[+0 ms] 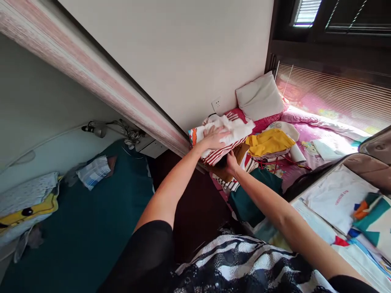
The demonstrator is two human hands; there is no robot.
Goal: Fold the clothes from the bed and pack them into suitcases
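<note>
My left hand [216,138] lies flat with its fingers spread on a white garment [240,129] at the top of a pile of clothes by the wall. Just under it shows a red-and-white striped garment [215,155]. From the near side, my right hand [232,163] grips the striped garment's lower edge; its fingertips are hidden in a dark gap. Below that hand are a brown garment [241,154] and a black-and-white striped one [230,184]. A folded yellow garment [270,141] lies to the right, with a dark green cloth [256,193] nearer me.
At right, an open suitcase [319,217] holds folded clothes, including a white shirt [339,191]. A pale pillow [259,97] leans against the wall on the pink bedding [308,134]. Left of the partition edge [100,87] is a bed with a dark teal sheet [91,228].
</note>
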